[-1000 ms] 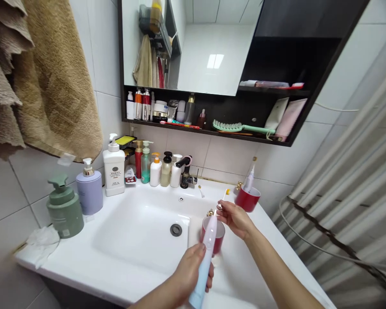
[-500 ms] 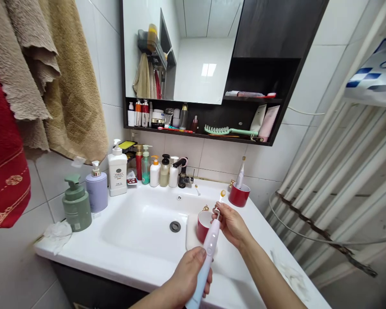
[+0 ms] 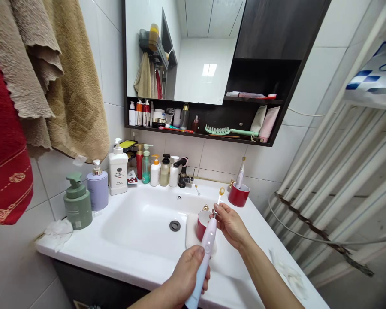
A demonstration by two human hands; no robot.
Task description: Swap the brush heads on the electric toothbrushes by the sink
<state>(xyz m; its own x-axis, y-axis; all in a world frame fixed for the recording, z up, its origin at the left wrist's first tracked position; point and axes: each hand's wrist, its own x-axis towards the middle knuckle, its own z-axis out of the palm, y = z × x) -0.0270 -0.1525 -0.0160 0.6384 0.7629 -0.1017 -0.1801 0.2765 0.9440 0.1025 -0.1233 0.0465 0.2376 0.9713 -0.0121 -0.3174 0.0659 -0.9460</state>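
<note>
My left hand (image 3: pixel 188 270) is wrapped round the pale pink-to-blue handle of an electric toothbrush (image 3: pixel 209 240), tilted with its top pointing away from me. At its metal shaft, my right hand (image 3: pixel 230 223) pinches a white brush head (image 3: pixel 221 193) with yellowish bristles. The fingers partly hide where head and shaft meet, so I cannot tell whether they are joined. Just behind the handle, a red cup (image 3: pixel 202 229) stands on a pale mat. Another red cup (image 3: pixel 239 196) on the right rim holds a second toothbrush (image 3: pixel 240 178). A small brush head (image 3: pixel 197 190) lies by the faucet.
A white sink (image 3: pixel 138 231) spreads below my hands, with a black faucet (image 3: pixel 182 172) behind it. Several pump bottles (image 3: pixel 118 171) line its back left. Above hangs a dark mirror cabinet (image 3: pixel 266 38). White pipes (image 3: pixel 337 171) run along the right; towels (image 3: pixel 77 86) hang left.
The brush head has turned more in line with the handle, and more of its white stem shows. Its ring-shaped base, visible before above the shaft, is now mostly behind my right fingers.
</note>
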